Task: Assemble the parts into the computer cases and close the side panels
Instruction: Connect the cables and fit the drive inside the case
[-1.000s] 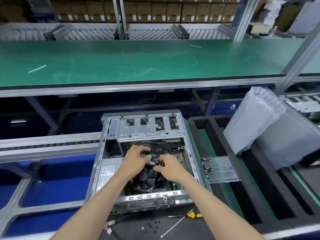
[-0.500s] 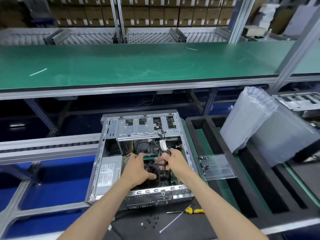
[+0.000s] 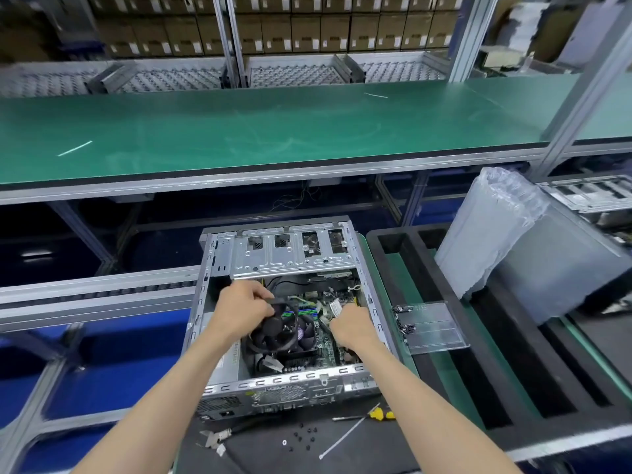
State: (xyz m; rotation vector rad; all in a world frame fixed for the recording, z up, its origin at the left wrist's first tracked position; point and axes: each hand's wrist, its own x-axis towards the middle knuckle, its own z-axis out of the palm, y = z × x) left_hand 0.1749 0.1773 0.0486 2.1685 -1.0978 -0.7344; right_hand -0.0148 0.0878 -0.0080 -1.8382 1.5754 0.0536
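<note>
Both your hands are inside the open case (image 3: 219,323), at near centre.
Screwdriver (image 3: 376,414), screws (image 3: 302,437) lie near; foam tray (image 3: 478,388) sits right. Your left hand (image 3: 239,311) curls round a black cable (image 3: 285,304) above the fan (image 3: 277,333); your right hand (image 3: 350,325) pinches something small, its fingertips hidden.

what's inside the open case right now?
Inside the computer case: black cooler fan, green motherboard, cables, drive cage at the far end. Left hand grips a black cable at the fan; right hand covers whatever it works on.
</note>
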